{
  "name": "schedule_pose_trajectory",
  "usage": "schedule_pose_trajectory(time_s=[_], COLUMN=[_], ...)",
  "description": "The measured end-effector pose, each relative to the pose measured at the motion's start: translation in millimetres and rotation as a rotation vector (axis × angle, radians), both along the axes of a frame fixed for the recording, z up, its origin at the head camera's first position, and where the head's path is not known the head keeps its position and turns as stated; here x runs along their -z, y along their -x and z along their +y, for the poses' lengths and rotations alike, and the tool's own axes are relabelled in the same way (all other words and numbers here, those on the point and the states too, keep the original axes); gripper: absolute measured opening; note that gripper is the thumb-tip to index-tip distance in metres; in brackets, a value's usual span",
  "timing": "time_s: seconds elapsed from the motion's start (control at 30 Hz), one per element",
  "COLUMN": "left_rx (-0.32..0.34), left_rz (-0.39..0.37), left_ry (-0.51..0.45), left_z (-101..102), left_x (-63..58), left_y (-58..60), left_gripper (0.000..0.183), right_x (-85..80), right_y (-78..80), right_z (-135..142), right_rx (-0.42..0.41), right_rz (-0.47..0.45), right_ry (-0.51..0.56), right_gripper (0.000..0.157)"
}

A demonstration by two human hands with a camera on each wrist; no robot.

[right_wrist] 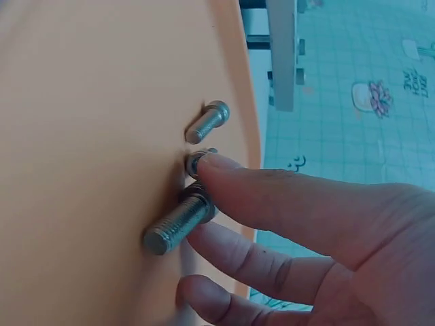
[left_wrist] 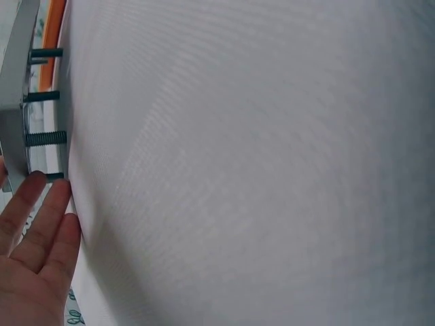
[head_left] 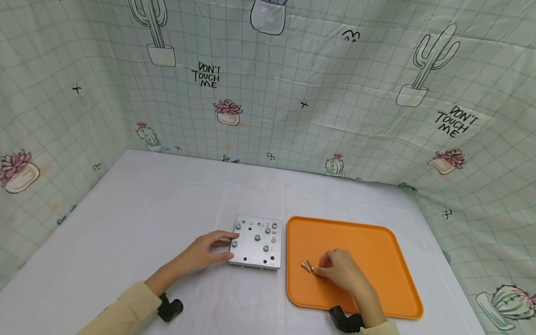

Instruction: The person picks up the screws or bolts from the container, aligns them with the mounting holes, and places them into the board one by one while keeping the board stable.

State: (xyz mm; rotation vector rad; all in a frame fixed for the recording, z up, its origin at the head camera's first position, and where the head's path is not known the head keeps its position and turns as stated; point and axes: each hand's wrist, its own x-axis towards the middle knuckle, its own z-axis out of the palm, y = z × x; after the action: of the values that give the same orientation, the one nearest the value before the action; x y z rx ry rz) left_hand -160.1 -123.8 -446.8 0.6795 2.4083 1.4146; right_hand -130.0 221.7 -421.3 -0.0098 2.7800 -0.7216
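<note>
A square silver metal plate stands raised above the white table, with several socket-head bolts in its face. Their threaded shanks stick out beneath it in the left wrist view. My left hand holds the plate's left edge, some of its fingers reaching underneath. Over the orange tray, my right hand pinches a thick bolt near its head between thumb and fingers. Beside it lie two more bolts, one fully seen in the right wrist view, the other partly hidden by the thumb.
The tray has a raised rim and sits just right of the plate. White cloth covers the table. Behind and at the sides hangs a checked curtain with cactus drawings.
</note>
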Motion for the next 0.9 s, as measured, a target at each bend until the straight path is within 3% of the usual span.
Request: schedule_pose_trajectory(time_s=[0.5,0.9], left_rx=[-0.006,-0.004], left_rz=[0.007,0.009], left_ry=[-0.002,-0.006], left_z=[-1.2,-0.3], left_x=[2.7,3.1], left_y=[0.3,0.3], left_gripper=[0.049,0.049], right_x=[0.6,-6.1], right_y=[-3.0,-2.3], right_z=[-2.1,-4.6], right_rx=[0.014,0.021], right_rz=[-0.016,0.079], right_ry=[-0.006,0.074], right_gripper=[0.019,0.012])
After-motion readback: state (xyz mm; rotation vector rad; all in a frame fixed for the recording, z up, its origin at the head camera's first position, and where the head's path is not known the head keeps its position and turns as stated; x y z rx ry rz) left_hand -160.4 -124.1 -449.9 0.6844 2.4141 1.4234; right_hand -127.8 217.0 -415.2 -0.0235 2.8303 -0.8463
